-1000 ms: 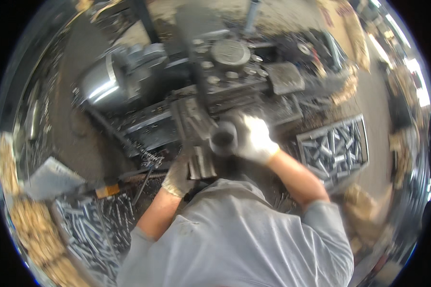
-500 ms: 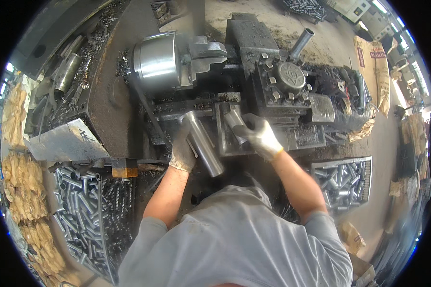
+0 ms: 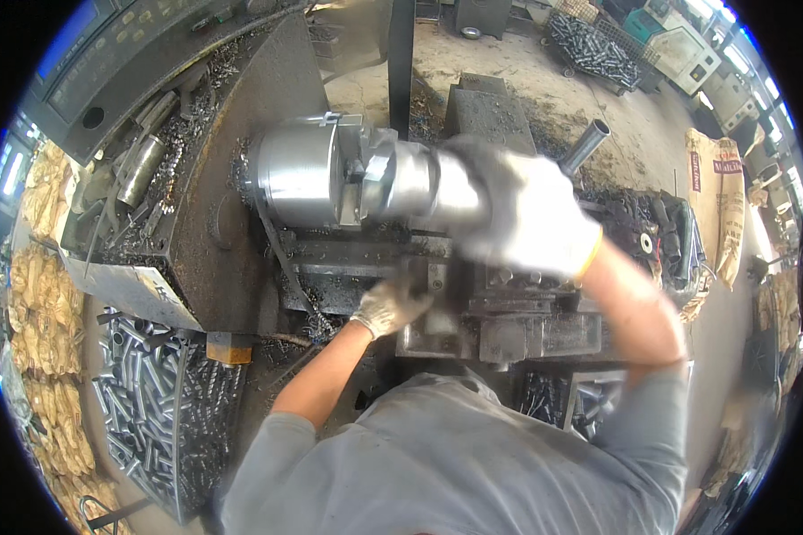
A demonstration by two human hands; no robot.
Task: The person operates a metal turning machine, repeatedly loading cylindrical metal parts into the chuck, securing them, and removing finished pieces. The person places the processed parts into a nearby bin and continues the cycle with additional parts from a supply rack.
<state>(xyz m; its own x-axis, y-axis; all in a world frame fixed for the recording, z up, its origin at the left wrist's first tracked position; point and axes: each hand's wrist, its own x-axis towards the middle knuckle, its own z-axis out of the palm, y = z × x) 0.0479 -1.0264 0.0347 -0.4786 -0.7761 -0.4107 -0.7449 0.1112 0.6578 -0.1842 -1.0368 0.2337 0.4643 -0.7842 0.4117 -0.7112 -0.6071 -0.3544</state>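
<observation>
My right hand [image 3: 544,214], in a white glove and blurred by motion, is raised over the tool post area of the lathe. It is closed round a shiny metal tube [image 3: 459,185], whose left end lies at the jaws [image 3: 377,178] of the lathe chuck [image 3: 302,174]. Whether the tube sits inside the jaws cannot be made out. My gloved left hand [image 3: 389,308] is lower down, beside the lathe's carriage [image 3: 437,334]. Its fingertips are smeared, and I see no tube in it. My right hand and forearm hide most of the tool post.
A crate of metal tubes [image 3: 147,392] stands at the lower left, next to dark shavings. Another bin [image 3: 589,401] is partly behind my right arm. An upright tube [image 3: 586,145] rises behind the tool post. A paper sack [image 3: 716,201] stands at the right.
My right hand has risen from the carriage tray towards the chuck with a tube in it. My left hand no longer shows the large tube and has moved right. The view has shifted slightly.
</observation>
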